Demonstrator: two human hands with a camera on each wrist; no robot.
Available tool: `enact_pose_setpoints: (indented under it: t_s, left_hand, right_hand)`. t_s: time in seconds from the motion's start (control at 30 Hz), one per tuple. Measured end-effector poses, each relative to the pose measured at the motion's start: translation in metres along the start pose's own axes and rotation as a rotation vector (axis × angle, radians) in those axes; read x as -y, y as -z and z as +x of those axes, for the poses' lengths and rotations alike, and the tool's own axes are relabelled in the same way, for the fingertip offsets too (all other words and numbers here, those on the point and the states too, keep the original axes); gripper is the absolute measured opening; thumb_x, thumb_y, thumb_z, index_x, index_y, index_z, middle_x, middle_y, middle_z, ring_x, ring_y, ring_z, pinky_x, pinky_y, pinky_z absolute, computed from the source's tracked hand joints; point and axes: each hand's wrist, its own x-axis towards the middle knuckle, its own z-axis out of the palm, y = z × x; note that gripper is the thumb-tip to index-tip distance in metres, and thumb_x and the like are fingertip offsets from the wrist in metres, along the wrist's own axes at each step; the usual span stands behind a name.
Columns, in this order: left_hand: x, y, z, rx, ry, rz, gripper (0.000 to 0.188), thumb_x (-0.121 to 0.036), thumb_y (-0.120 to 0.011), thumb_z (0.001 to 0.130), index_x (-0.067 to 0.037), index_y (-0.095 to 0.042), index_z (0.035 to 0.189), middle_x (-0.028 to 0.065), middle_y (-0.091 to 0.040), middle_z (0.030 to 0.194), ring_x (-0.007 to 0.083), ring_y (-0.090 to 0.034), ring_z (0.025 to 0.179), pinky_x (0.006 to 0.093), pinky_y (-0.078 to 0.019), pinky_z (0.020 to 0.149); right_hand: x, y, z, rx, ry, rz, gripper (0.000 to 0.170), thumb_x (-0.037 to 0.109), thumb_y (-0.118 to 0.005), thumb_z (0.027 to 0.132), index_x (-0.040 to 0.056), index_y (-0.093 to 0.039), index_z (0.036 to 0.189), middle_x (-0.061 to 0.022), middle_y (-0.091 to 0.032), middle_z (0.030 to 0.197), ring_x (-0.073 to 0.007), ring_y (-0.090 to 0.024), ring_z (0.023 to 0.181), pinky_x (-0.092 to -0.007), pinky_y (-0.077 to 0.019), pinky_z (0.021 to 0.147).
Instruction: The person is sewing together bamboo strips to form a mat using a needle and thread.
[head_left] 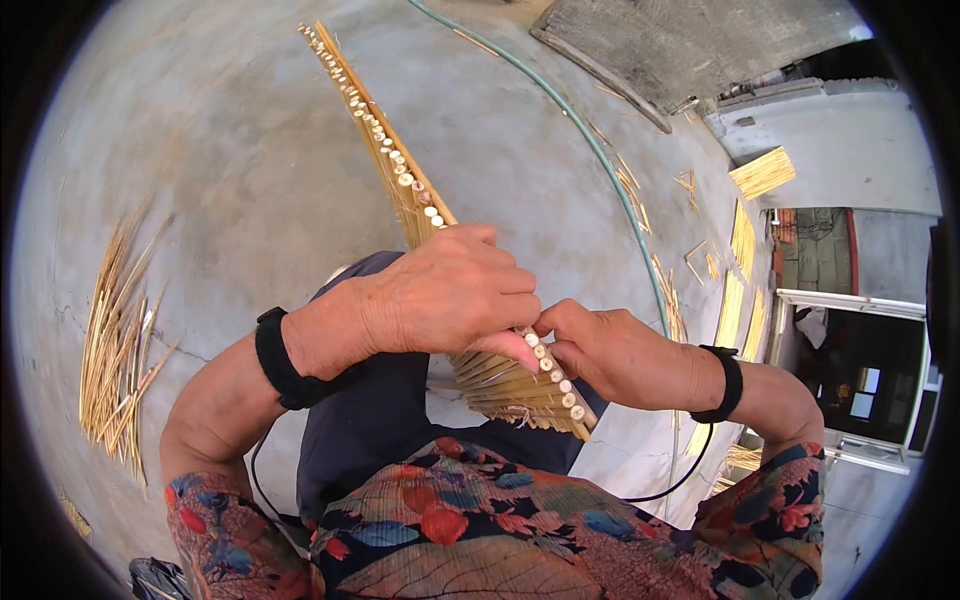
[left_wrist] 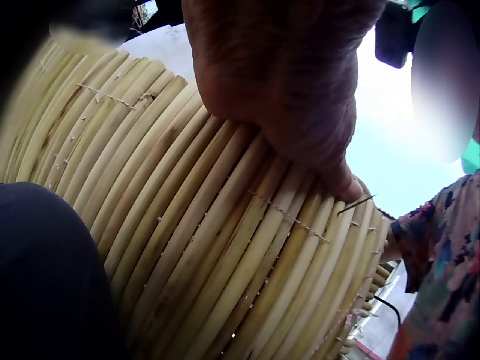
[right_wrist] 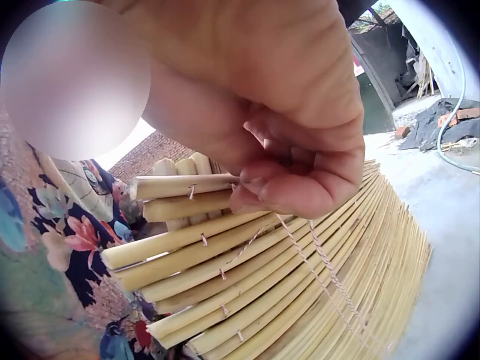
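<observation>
A mat of pale round stalks [head_left: 515, 385], stitched together with thread, stands on edge between the knees, cut ends facing up. My left hand [head_left: 450, 290] grips its upper edge, thumb along the near side. In the left wrist view, a thin dark needle [left_wrist: 356, 204] sticks out between stalks beside a left fingertip. My right hand [head_left: 630, 355] is on the other side, its curled fingers pinching at the edge by the end stalks. Twisted pink-white thread [right_wrist: 330, 274] runs across the stalks below the right fingers [right_wrist: 300, 195]. Whatever lies between those fingertips is hidden.
Loose stalks [head_left: 120, 340] lie heaped on the concrete floor at left. A green hose [head_left: 590, 140] curves along the right, with scattered stalk pieces beyond it. Flat stalk panels [head_left: 743, 240] lie near the wall. An open doorway [head_left: 855, 370] is at far right.
</observation>
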Motion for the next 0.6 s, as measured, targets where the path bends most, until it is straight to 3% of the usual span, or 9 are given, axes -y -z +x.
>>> enact_pose_setpoints:
  t_s: [0.23, 0.47, 0.57, 0.6]
  left_hand:
    - [0.001, 0.006, 0.005, 0.031, 0.061, 0.066, 0.035, -0.048, -0.057, 0.075, -0.012, -0.057, 0.076, 0.0001, -0.045, 0.065, 0.0183, -0.051, 0.062, 0.0308, -0.0385, 0.06]
    - [0.008, -0.003, 0.01, -0.034, 0.117, 0.104, 0.036, -0.048, -0.057, 0.077, -0.012, -0.056, 0.073, 0.0008, -0.05, 0.065, 0.0184, -0.053, 0.064, 0.0317, -0.0377, 0.061]
    - [0.007, 0.004, 0.024, 0.001, 0.182, 0.135, 0.034, -0.043, -0.058, 0.079, -0.01, -0.06, 0.081, 0.0028, -0.057, 0.07, 0.0225, -0.056, 0.066, 0.0324, -0.0411, 0.065]
    - [0.01, 0.005, 0.028, 0.01, 0.146, 0.16, 0.034, -0.043, -0.058, 0.079, -0.01, -0.06, 0.081, 0.0028, -0.057, 0.07, 0.0225, -0.056, 0.066, 0.0324, -0.0411, 0.065]
  right_hand:
    - [-0.01, -0.007, 0.004, -0.162, 0.035, 0.236, 0.015, 0.01, -0.043, 0.091, 0.0013, -0.043, 0.103, -0.0235, -0.058, 0.075, -0.0426, -0.058, 0.072, -0.0479, -0.0449, 0.06]
    - [-0.014, 0.012, 0.0, -0.154, 0.007, 0.064, 0.017, 0.014, -0.044, 0.092, 0.001, -0.047, 0.103, -0.0209, -0.059, 0.079, -0.04, -0.059, 0.075, -0.0458, -0.046, 0.064]
    - [-0.023, 0.023, -0.024, -0.685, 0.11, -0.364, 0.015, 0.014, -0.055, 0.088, 0.0043, -0.056, 0.099, -0.0119, -0.058, 0.089, -0.0332, -0.058, 0.081, -0.0407, -0.0474, 0.069]
    - [-0.021, 0.026, -0.037, -0.726, 0.113, -0.381, 0.015, 0.014, -0.055, 0.088, 0.0043, -0.056, 0.099, -0.0119, -0.058, 0.089, -0.0332, -0.058, 0.081, -0.0407, -0.0474, 0.069]
